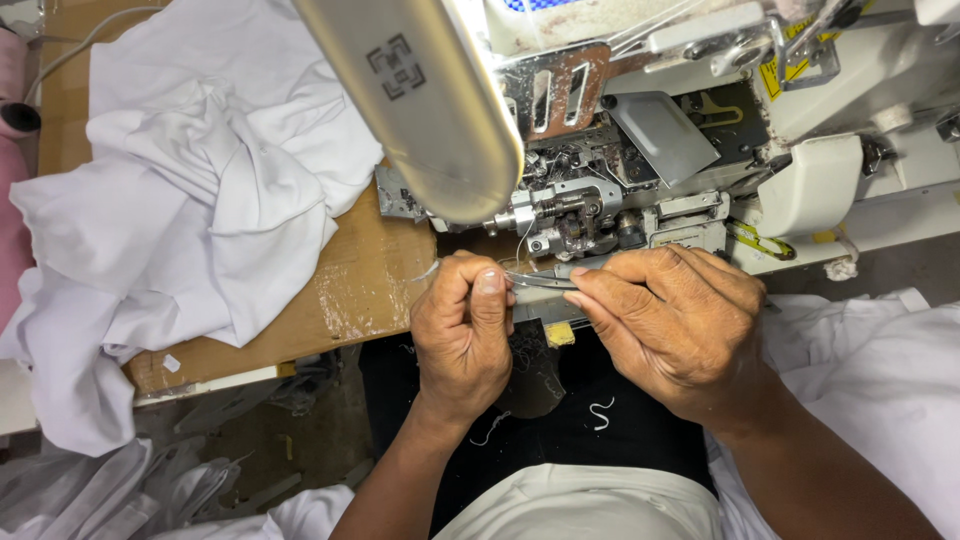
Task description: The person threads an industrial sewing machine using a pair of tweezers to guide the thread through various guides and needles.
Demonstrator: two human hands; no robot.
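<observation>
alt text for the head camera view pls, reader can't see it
Seen from above, a person's left hand and right hand pinch thin metal tweezers between them, just in front of a sewing machine. White cloth lies heaped on the wooden table to the left, and more white cloth lies at the right.

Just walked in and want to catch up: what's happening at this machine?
A person sits at an industrial sewing machine. Both hands are raised just in front of its needle area: the left hand and the right hand pinch a slim metal tool, apparently tweezers, between their fingertips. Any thread is too fine to tell. A heap of white fabric lies on the wooden table to the left.
</observation>
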